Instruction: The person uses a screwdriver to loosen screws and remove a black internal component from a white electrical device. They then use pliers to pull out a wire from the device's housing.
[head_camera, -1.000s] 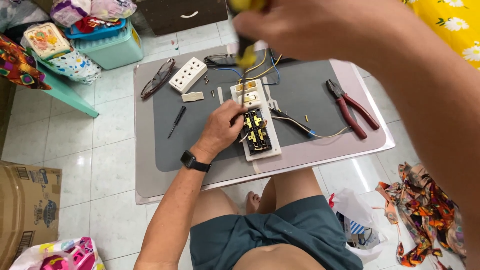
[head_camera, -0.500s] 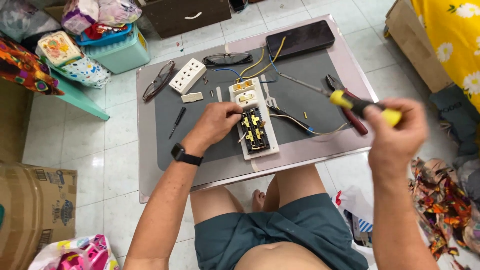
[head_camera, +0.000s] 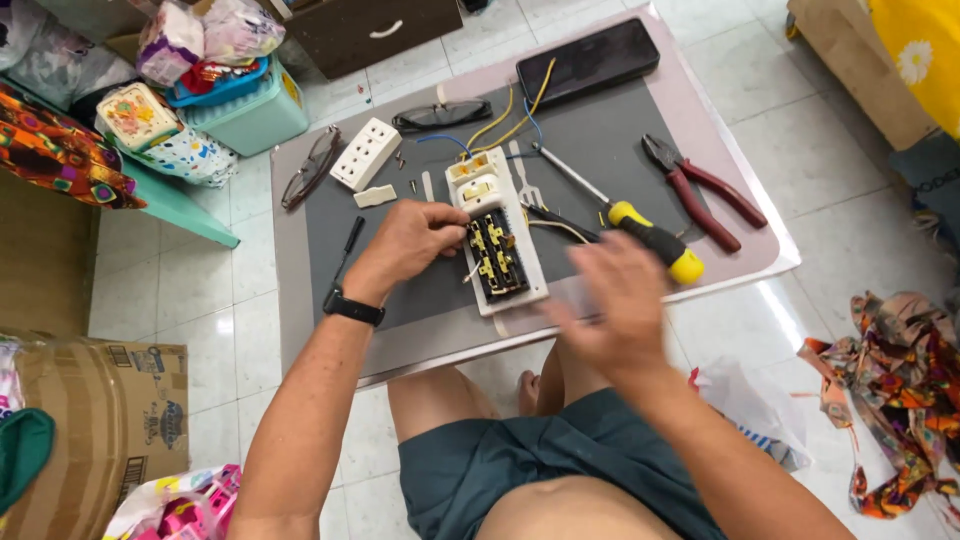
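Lying lengthwise away from us on the grey desk (head_camera: 600, 120), our opened white socket strip (head_camera: 497, 240) is pinched at its left edge by our bent left hand (head_camera: 408, 245), while our blurred right hand (head_camera: 610, 305) hovers open-fingered, empty, beside the yellow-handled screwdriver (head_camera: 640, 232).

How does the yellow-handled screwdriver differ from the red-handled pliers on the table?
The screwdriver has a black and yellow handle and one thin straight metal shaft; the pliers have two red handles, spread apart, and dark jaws. The screwdriver lies close to the opened white socket strip, while the pliers lie farther toward the table's right edge. Both lie flat on the grey mat, and neither is held by a hand.
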